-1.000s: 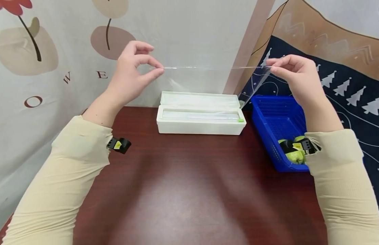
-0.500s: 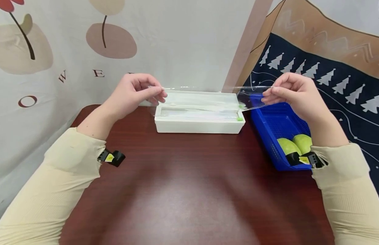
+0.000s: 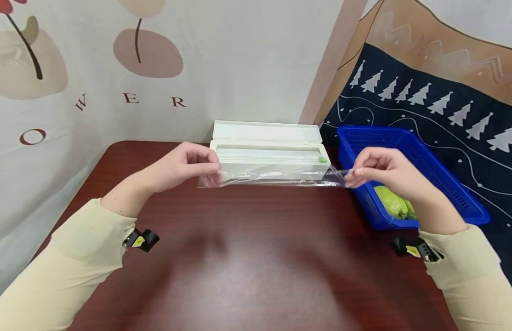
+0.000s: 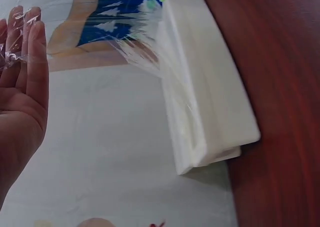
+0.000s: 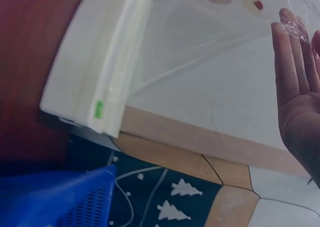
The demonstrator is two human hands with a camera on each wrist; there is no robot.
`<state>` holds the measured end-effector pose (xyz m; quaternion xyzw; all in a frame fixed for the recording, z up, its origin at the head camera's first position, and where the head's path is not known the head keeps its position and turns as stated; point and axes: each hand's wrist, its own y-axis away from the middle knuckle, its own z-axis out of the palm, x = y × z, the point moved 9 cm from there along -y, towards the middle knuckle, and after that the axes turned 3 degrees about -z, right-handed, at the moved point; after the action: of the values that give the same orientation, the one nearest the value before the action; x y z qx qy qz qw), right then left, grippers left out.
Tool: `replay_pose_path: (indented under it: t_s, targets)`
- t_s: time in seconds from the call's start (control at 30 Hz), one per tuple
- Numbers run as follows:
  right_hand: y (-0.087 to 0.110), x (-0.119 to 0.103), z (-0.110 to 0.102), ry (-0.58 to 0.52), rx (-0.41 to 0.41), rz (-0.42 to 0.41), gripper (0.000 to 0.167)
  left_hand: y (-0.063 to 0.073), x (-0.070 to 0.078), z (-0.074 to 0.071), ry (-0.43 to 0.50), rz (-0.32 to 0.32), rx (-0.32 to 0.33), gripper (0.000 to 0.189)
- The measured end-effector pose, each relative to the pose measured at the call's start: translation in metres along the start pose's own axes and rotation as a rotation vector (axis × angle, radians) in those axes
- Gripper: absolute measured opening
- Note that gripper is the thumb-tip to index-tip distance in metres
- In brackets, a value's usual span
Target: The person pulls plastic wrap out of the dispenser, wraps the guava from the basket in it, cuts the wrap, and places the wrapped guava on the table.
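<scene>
A sheet of clear plastic wrap (image 3: 276, 177) stretches between both hands, in front of a white wrap dispenser box (image 3: 272, 171) whose lid stands raised at the back. My left hand (image 3: 185, 168) pinches the film's left corner between thumb and fingers. At the other corner my right hand (image 3: 382, 172) pinches it too, beside the blue basket. In the left wrist view the film (image 4: 135, 52) runs from the box to the fingers. The right wrist view shows film bunched at the fingertips (image 5: 283, 29). A small green slider (image 3: 323, 160) sits at the box's right end.
A blue plastic basket (image 3: 450, 177) stands to the right on the dark red table (image 3: 256, 257), with green fruit (image 3: 390, 202) inside, partly hidden by the right hand. Printed cloth (image 3: 247, 59) hangs behind the table.
Both hands have come down and nearer from above the box, drawing the plastic wrap forward over its front. Their pinch on the film stays. The box and basket have not moved.
</scene>
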<state>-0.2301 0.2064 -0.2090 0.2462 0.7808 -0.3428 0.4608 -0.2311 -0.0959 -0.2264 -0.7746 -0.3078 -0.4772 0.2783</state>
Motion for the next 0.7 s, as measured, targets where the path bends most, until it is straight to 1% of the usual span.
replay_pose_path:
  t_s: [0.13,0.27,0.37,0.43,0.57,0.7]
  targets:
    - [0.006,0.014,0.021,0.018,-0.096,0.058,0.016,0.006,-0.015,0.012,-0.01,-0.033,-0.064,0.018]
    - [0.012,0.03,0.038,0.014,-0.18,0.118,0.01,0.012,-0.033,0.022,0.004,-0.092,-0.111,0.021]
    - [0.016,0.042,0.049,0.055,-0.239,0.153,0.006,0.016,-0.047,0.031,0.022,-0.144,-0.146,0.022]
    - [0.019,0.049,0.055,0.082,-0.276,0.183,0.006,0.018,-0.056,0.038,0.031,-0.165,-0.171,0.023]
    - [0.026,0.064,0.068,0.125,-0.33,0.232,0.008,0.021,-0.074,0.055,0.037,-0.196,-0.219,0.022]
    - [0.033,0.078,0.079,0.186,-0.356,0.254,0.009,0.024,-0.091,0.071,0.043,-0.231,-0.258,0.021]
